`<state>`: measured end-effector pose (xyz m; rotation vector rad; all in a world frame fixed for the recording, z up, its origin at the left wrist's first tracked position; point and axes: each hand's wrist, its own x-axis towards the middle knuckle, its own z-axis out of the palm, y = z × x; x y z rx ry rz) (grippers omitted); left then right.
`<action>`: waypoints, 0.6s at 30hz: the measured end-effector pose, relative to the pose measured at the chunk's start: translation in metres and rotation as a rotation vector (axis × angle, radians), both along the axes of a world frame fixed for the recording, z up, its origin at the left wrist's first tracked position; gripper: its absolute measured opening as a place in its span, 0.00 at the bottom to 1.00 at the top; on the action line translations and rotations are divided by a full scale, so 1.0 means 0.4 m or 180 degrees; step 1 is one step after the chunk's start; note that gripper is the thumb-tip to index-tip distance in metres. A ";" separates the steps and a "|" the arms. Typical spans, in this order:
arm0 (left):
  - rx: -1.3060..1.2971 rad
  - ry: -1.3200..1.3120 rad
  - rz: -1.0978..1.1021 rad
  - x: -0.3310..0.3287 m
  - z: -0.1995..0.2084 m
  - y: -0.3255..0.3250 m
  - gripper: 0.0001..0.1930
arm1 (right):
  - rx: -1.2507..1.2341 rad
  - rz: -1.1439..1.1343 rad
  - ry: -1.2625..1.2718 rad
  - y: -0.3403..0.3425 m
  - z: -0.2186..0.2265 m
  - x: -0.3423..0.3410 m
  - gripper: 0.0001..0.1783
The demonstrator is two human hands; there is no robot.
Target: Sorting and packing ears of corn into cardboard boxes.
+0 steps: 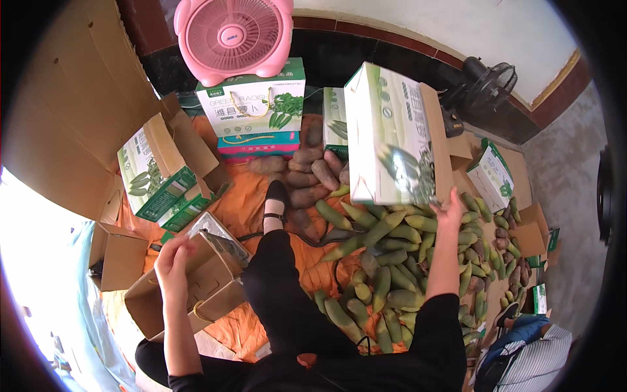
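And here's the white-and-green box (385,140), up in the air right of centre, over the far part of the heap, its plain brown side (439,134) turned to the right. The right hand (448,209) has it by the near right corner, grip pinching the cardboard edge. Across on the left, the left hand (173,258) is up over an open brown carton (222,302), nothing visible in it; it's blurred, so whether that grip is spread or pressed together, I can't tell.

How far along? Judging by the lie of things, the boxes have their shape, but plenty remains loose: green vegetables (385,287) spread below and right of the held box, darker reddish-brown ones (313,173) beyond the foot, all over an orange sheet (245,189) and cardboard. Left, a printed box (140,173) stands with flaps up; at the far side, a handled box (284,108) looks closed, with a pink fan (232,36) on top.

Now, what we can't see: the held box's inside is turned away, so full or bare is anyone's guess. Some right-hand fingers are hidden by it. Glare washes out the left edge, and a striped-shirted person (539,353) at near right is only partly in view.
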<state>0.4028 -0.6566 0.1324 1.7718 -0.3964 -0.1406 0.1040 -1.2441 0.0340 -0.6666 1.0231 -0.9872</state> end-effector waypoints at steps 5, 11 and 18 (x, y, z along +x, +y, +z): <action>0.0044 0.0098 0.0542 -0.059 -0.004 0.129 0.08 | -0.0071 -0.0237 -0.0090 -0.125 -0.028 0.268 0.31; 0.0258 0.0121 0.0743 -0.073 -0.036 0.193 0.07 | -0.0646 -0.0170 0.0865 -0.209 -0.078 0.516 0.26; 0.0797 -0.0171 0.0988 -0.087 -0.026 0.230 0.09 | -0.0792 0.1322 0.1747 0.088 -0.298 0.683 0.17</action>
